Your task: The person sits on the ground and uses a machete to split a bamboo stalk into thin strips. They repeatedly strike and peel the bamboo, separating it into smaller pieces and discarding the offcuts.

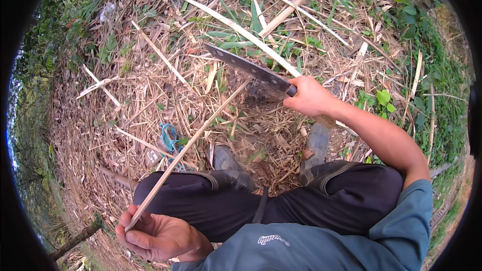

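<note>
My right hand [310,96] is closed round the handle of a broad dark-bladed knife [246,66], whose blade points up and to the left. At the lower left, my left hand [155,235] pinches the near end of a long, thin pale stick [183,151], which looks like split bamboo. From there the stick slants up to the right, and its far end lies just below the blade. Behind that end is a dark stump or block [258,92], partly hidden by the knife. Whether stick and stump touch, I cannot tell.
Pale split strips [241,31] lie scattered over ground thick with dry shavings. Blue cord [169,138] lies beside my left boot [223,158]. My right boot [316,145] stands past the stump. Green plants [409,10] grow at the right, and a dark branch [75,241] sits lower left.
</note>
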`<state>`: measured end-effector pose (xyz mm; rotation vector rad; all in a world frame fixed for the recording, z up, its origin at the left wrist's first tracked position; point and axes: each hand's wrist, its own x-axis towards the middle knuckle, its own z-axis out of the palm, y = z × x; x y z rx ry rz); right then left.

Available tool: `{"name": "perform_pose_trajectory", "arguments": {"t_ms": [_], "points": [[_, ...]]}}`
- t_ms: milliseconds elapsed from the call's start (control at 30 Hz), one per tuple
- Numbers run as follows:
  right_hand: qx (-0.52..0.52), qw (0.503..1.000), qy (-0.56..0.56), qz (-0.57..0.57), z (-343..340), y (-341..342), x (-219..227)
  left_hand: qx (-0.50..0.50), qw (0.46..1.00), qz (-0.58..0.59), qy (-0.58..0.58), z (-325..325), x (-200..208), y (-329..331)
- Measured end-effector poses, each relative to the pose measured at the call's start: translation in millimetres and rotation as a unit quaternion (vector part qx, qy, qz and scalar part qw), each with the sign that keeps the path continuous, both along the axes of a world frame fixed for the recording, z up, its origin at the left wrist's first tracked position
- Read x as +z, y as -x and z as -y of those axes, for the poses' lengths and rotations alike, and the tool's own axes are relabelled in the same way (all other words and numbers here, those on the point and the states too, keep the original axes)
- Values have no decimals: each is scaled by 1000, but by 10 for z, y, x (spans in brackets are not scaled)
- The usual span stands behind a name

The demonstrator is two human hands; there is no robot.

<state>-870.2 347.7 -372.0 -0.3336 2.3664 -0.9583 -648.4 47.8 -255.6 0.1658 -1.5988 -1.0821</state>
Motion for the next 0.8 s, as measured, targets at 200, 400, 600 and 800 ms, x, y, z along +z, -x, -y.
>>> {"name": "perform_pose_trajectory", "arguments": {"t_ms": [200,400,600,800], "points": [[-16,1000,8,-2,-197,-14,-83,100,989,75,-74,122,155,338],[-56,966,-2,-251,-467,-534,-236,123,987,93,-52,401,555,667],[-392,919,-3,-35,-1068,-468,-674,67,996,62,-12,969,958,1092],[-494,851,-118,-134,-1707,-82,-1620,34,983,173,49,852,836,1935]]}}
